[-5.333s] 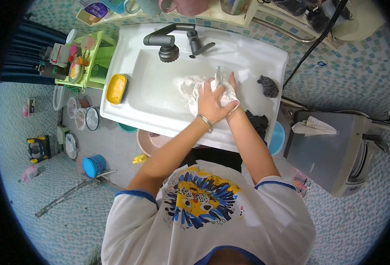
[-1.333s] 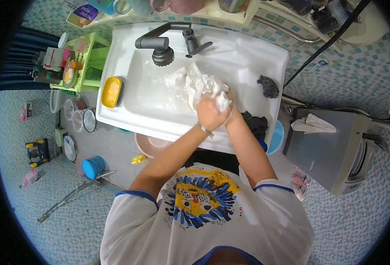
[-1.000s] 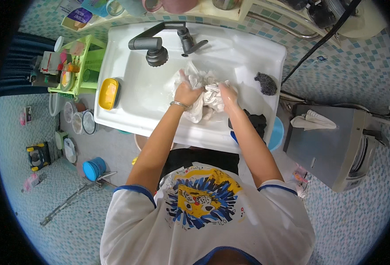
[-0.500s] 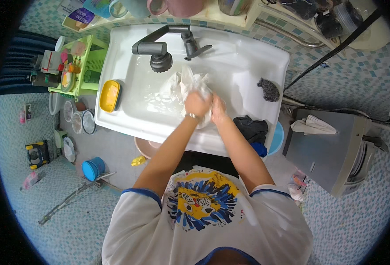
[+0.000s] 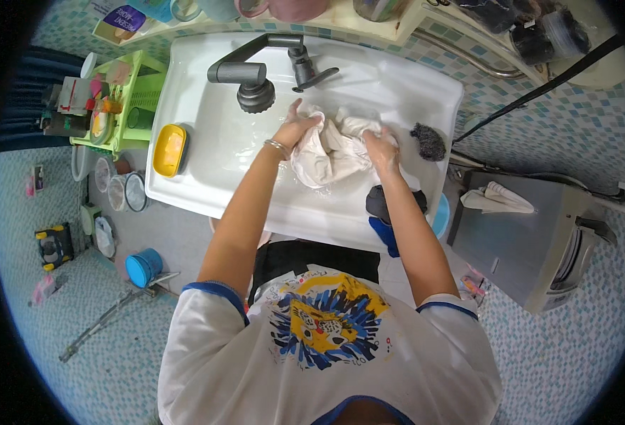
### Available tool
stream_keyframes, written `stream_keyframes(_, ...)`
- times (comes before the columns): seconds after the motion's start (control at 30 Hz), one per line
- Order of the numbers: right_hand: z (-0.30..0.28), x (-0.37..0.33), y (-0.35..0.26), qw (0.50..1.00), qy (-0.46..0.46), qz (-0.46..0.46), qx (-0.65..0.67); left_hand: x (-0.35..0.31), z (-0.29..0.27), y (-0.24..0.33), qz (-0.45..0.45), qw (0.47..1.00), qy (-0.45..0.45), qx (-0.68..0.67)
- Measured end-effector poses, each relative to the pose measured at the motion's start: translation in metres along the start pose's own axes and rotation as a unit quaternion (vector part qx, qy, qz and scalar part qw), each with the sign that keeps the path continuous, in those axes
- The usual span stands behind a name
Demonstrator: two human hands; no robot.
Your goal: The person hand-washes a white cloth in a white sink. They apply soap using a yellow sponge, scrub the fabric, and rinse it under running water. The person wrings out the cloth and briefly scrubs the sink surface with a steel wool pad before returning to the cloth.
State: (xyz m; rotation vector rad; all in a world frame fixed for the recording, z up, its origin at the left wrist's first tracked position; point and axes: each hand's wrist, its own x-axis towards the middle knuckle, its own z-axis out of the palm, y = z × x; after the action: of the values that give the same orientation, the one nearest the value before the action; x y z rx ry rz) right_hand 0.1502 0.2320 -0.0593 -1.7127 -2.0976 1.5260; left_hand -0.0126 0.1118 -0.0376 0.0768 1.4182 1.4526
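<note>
A wet white cloth (image 5: 330, 154) is bunched up over the water in the white sink (image 5: 197, 99). On its left side my left hand (image 5: 295, 133), with a bracelet at the wrist, is closed on the fabric, the thumb toward the tap. My right hand (image 5: 381, 149) grips the right side, its fingers partly hidden by folds. Between the two hands the cloth sags toward the near side. A dark grey tap (image 5: 256, 88) with a swivel head hangs over the basin, beyond my left hand. Dark grey cloth (image 5: 387, 203) lies on the sink's near right rim, by my right forearm.
A yellow soap dish (image 5: 170, 150) sits on the sink's left rim, and a dark mesh scrubber (image 5: 428, 142) on the right. Left of the sink stands a green rack (image 5: 139, 106). A grey washing machine (image 5: 514, 244) stands at the right, a white cloth on top.
My hands were close together on the bunched cloth. They have moved apart, left and right, and the cloth is spread wider between them, further right in the sink.
</note>
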Motion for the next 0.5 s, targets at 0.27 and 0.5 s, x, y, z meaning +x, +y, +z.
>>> stream_keyframes(0.27,0.027,-0.021,-0.022,0.931,-0.077,-0.127,-0.333,0.020,-0.009,-0.017,0.033,0.976,-0.161,-0.143)
stream_keyframes(0.5,0.054,-0.003,-0.005,0.973,-0.077,-0.009,-0.219,0.031,-0.019,-0.045,-0.016,0.673,0.053,0.738)
